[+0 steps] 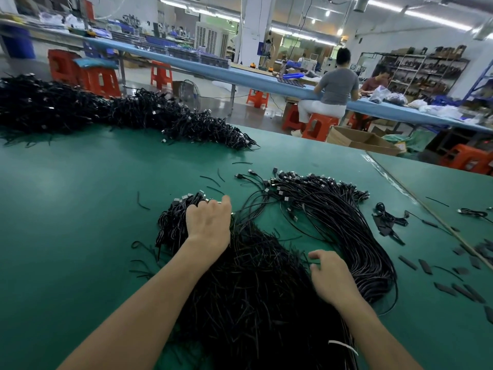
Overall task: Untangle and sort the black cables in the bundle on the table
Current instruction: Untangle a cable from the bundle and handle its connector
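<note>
Now the left hand (pixel 208 222) curls its fingers round a clump of thin black cables w/ metal plug ends (pixel 173 225), on the green table mat (pixel 80 209). Right hand (pixel 330 276) rests on the tangled black cable bundle (pixel 253 289) btw both wrists, fingers bent; grip can't be told. Straightened black cables (pixel 341 217) fan out beyond it.

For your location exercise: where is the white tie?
In the head view, the white tie lies at bottom right, across the black cable bundle, beside the right forearm.
</note>
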The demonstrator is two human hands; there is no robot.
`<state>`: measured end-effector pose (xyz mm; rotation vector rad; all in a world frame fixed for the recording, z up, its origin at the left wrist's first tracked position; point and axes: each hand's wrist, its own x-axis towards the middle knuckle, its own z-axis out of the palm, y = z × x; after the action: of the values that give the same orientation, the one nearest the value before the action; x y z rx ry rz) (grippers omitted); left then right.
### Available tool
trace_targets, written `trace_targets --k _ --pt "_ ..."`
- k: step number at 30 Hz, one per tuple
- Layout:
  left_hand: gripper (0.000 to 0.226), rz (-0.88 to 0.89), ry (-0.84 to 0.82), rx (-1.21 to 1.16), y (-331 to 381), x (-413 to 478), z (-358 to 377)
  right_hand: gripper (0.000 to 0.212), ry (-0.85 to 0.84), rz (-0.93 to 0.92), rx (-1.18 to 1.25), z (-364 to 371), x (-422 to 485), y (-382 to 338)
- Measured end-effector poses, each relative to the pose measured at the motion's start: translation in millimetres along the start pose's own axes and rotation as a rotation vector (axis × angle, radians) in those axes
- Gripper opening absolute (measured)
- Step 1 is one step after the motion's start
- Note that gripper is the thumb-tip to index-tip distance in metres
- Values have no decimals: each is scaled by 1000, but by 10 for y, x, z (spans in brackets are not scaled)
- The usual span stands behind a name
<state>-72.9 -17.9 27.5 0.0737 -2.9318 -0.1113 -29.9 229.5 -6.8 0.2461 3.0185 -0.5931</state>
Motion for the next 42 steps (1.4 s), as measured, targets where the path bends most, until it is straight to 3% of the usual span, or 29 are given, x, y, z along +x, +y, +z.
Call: trace_targets --k 4,9,12,16,23,27,29,32,35,38,42 --pt "12 11 34 31 -51 -75 96 52 -39 81 -164 24 222 -11" --pt "22 53 133 -83 -97 -219 144 62 -171 265 -137 -56 457 11" --pt "24 79 169 -133 -135 -268 151 53 -138 337 -97 -88 531 21" --pt "25 102 208 -159 -152 -303 138 12 -136 382 -143 -92 553 40" --pt "23 126 242 -228 -188 -349 106 47 -36 381 -261 24 468 15" --pt "24 126 242 -255 -186 -363 104 55 -55 347 -294 22 480 44" --pt "24 131 237 -261 -178 -371 110 46 -55 349 -307 9 487 59" --pt "24 142 231 -275 -156 -385 111 16 -26 303 -306 24 474 76" --pt "23 163 226 -300 -121 -396 96 14 16 224 -289 47 443 48" --pt "23 182 231 -309 -93 -398 81 19 85 159 -93 -18 459 -15" --pt "19 204 212 -347 3 -421 40 26 129 19 535 -241 349 -312"
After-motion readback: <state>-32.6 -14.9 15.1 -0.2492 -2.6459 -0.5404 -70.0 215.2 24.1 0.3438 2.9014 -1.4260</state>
